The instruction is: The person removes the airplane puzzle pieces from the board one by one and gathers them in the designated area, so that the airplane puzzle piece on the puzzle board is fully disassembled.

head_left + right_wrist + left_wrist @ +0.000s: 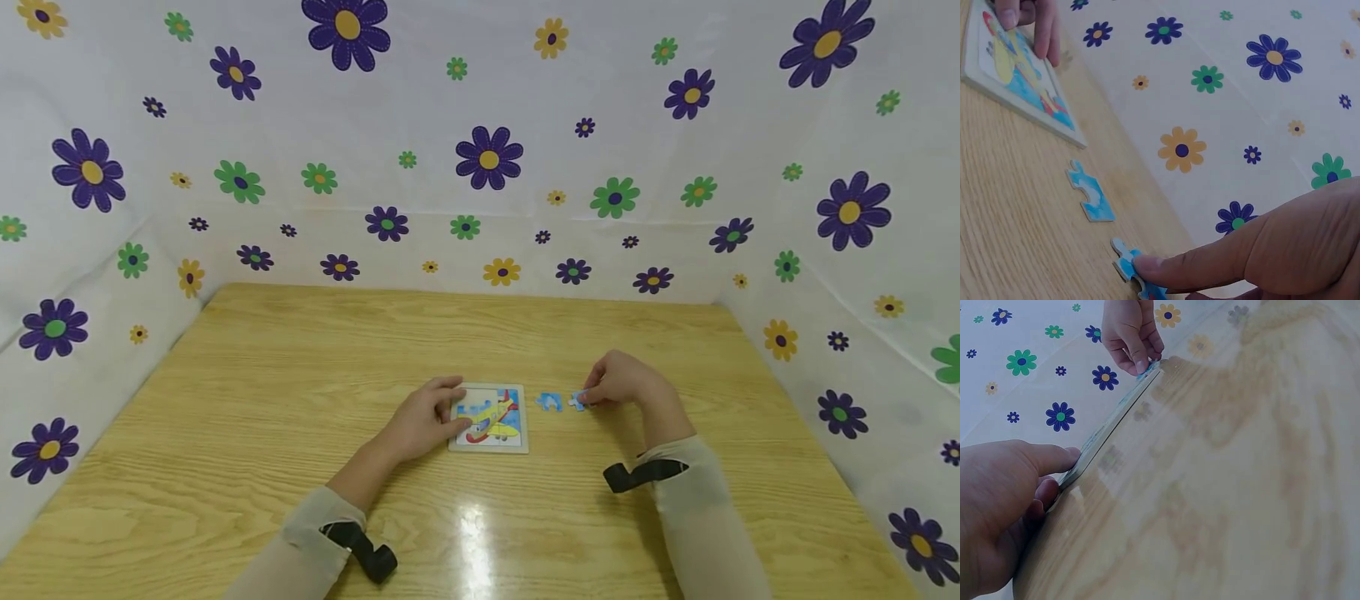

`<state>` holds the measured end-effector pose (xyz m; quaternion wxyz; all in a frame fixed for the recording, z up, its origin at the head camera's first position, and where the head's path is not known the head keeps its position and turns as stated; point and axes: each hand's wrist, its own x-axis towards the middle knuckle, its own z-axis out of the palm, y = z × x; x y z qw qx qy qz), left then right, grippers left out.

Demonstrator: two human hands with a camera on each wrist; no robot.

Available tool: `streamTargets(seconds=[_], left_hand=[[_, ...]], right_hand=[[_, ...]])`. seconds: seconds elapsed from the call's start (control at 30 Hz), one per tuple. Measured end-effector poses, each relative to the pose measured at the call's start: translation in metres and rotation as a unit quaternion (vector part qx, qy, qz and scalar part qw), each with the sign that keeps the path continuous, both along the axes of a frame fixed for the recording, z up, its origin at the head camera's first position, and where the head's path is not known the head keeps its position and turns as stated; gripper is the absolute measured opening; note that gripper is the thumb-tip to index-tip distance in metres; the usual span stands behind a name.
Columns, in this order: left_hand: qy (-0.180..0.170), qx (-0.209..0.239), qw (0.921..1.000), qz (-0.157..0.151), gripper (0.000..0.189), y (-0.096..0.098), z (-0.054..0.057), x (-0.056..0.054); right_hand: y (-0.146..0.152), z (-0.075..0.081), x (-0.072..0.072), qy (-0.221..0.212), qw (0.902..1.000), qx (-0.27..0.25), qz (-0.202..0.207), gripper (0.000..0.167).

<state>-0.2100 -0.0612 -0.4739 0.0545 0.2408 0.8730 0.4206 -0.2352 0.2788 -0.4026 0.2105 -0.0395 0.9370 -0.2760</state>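
A square jigsaw puzzle board (491,450) with a pale rim shows a yellow and red airplane on blue. Its upper left part is bare backing. My left hand (422,422) grips the board's left side, thumb on top and fingers at the edge in the left wrist view (1004,494). To the right of the board, a blue puzzle piece (1099,206) lies flat on the table. Just beyond it, my right hand (626,382) pinches another blue puzzle piece (1125,265) with a bit of red. The thumb lies over that piece, and the fingertips are mostly hidden.
The wooden table (337,342) spreads around the board on all sides. A white cloth with printed flowers (420,133) stands behind it and along both sides. Black straps (637,477) circle both sleeved wrists.
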Motion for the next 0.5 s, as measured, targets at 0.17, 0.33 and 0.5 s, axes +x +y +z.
streamTargets(seconds=[0.17,0.33,0.5], left_hand=[[0.003,0.007,1.0,0.0,0.051,-0.001,-0.001,0.0],[-0.006,0.014,0.9999,0.0,0.05,-0.002,-0.001,0.002],[-0.005,0.012,0.9999,0.002,0.051,-0.001,-0.002,0.001]], right_hand=[[-0.012,0.005,0.003,0.017,0.9985,0.052,-0.011,0.015],[-0.02,0.006,0.004,0.025,0.9989,0.037,-0.016,0.014],[-0.031,-0.001,0.0,0.025,0.997,-0.073,-0.008,0.024]])
